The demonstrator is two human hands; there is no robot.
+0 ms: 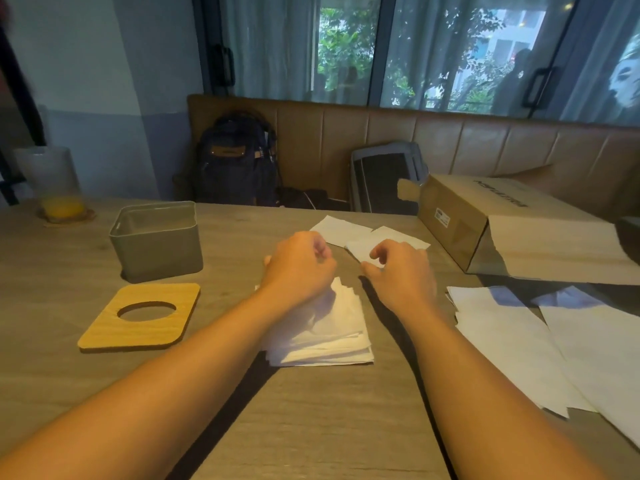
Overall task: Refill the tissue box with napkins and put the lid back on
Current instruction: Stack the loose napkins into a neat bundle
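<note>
Tissue box (157, 237): grey, open top, lid off, sits toward far-left of the tabletop (329, 427). Wooden lid (138, 317) w/ round hole lies flat just on the near side of it, not touching. Stack of folded napkins (332, 327) is mid-tabletop, right of the lid. L hand (298, 265) is above the stack's far edge, fingers curled in; back of hand hides the palm, so can't tell if it's got anything. R hand (401, 271) is beside it, apart, fingers loosely bent, thumb out, nothing in its grip, fingertips over the nearest of a few loose napkins (341, 230) lying toward the far edge. Larger white sheets (502, 341) are spread by the right edge. Cardboard box (460, 220) lies at the far-right corner, end flaps open. Glass (55, 188) w/ orange drink stands on a coaster (69, 220) at the far-left corner. Backpack (239, 161) is on the bench (485, 140) beyond the far edge.
</note>
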